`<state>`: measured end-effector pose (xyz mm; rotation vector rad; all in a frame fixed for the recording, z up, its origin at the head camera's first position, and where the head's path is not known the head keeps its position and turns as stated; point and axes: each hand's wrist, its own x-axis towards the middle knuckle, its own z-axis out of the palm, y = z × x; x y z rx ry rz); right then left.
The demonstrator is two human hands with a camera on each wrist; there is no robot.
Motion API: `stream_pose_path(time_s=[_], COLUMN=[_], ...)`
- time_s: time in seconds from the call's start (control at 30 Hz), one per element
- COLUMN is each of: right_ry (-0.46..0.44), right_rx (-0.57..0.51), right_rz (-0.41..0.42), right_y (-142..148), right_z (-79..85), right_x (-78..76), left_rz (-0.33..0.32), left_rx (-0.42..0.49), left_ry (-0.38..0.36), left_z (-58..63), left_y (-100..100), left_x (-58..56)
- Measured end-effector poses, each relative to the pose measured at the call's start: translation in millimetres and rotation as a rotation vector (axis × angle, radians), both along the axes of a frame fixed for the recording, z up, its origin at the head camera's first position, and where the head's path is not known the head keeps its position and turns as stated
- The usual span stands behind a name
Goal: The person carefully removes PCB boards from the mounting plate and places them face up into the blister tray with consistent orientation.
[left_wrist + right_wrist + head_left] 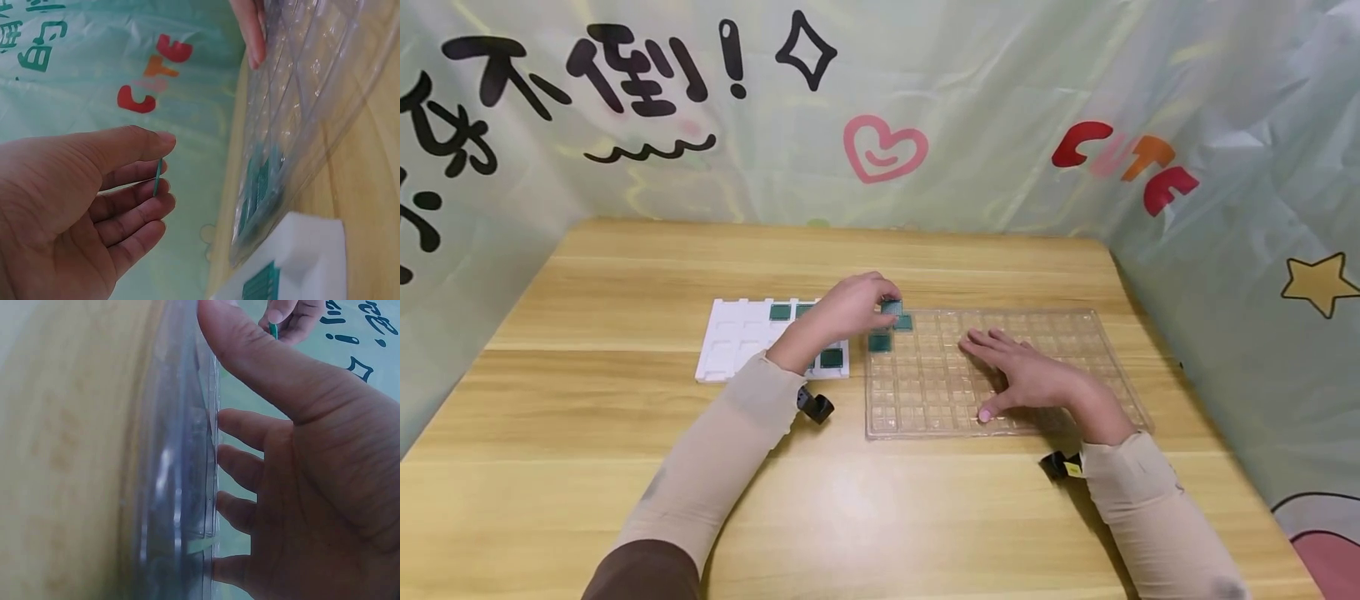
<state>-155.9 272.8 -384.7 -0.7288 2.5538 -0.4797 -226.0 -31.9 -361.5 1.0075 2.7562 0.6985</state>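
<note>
Between thumb and fingers my left hand [848, 307] pinches a thin green square chip [157, 177], seen edge-on in the left wrist view. It is held up over the far left corner of a clear plastic tray [925, 412] divided into many small pockets. Two more green squares lie in that corner, one a green chip [880, 342] near the left edge. My right hand [1037, 372] has its fingers spread, and its fingertips rest on the clear tray around the middle. In the right wrist view the fingertips [232, 461] meet the tray's top surface.
Left of the clear tray lies a white tray [724, 336] with shallow square recesses, several holding green squares; my left forearm hides part of it. Both trays lie on a wooden table [865, 517]. A printed curtain [985, 108] stands behind and along the sides.
</note>
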Motion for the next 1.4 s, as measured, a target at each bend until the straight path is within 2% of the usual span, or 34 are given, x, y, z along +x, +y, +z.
stream_pose_path(time_s=[0.13, 0.43, 0.87, 1.4], right_ry=[-0.006, 0.001, -0.011, -0.007], right_rx=[-0.001, -0.005, 0.011, -0.01], right_rz=[0.0, -0.002, -0.004, -0.003], right_y=[0, 3, 1, 2], right_z=[0.0, 0.8, 1.9, 0.7], right_x=[0.3, -0.1, -0.2, 0.7], left_rz=[0.001, -0.028, -0.045, -0.053], left_rx=[-0.009, -0.094, -0.091, -0.143], left_ry=[0.001, 0.016, 0.001, 0.026], left_z=[-2.0, -7.6, -20.0, -25.6], left_y=[5, 15, 21, 24], left_x=[2.3, 5.5, 9.8, 12.5])
